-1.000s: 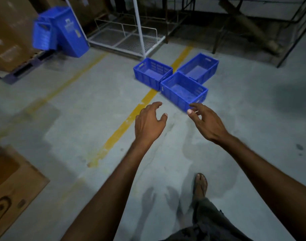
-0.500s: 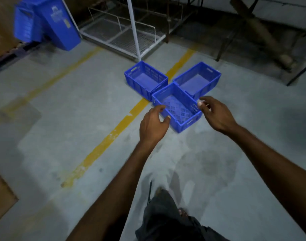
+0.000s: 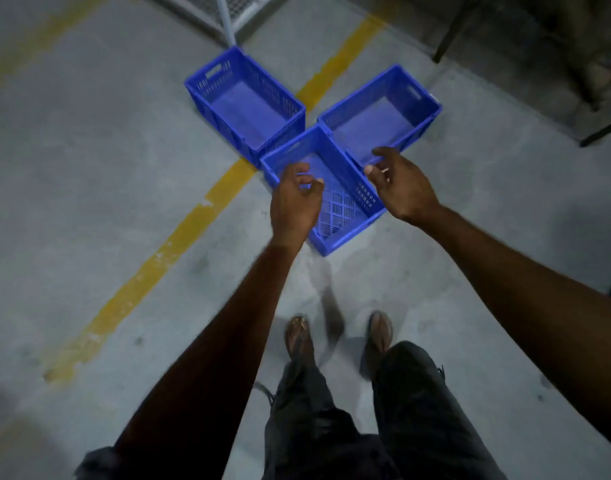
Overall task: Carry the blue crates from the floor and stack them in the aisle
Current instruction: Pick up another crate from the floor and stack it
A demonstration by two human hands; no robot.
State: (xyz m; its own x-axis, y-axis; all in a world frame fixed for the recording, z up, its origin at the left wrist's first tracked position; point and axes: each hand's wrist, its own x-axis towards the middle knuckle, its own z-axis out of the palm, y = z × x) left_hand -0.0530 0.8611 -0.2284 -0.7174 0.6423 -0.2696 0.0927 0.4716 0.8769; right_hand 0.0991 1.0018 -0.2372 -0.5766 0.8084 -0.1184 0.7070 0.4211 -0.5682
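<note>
Your near crate (image 3: 345,216) sits on the concrete floor (image 3: 89,168) just ahead of your feet. It is bright blue plastic, open-topped, with slotted walls and a grid base. Two matching ones crowd its far end, the left crate (image 3: 248,109) and the right crate (image 3: 377,123). Your left hand (image 3: 295,199) and right hand (image 3: 404,183) hover at its long rims, fingers half-curled and gripping nothing.

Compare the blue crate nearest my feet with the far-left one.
The left hand and right hand are at the long rims of the nearest crate; no hand is near the far-left crate. The far-left crate sits farther off, by the white post, with the nearest crate in front of it. The nearest crate's base shows slots; the far-left crate's base looks plain in the shade. Both are blue, empty, upright and perforated-walled.
</note>
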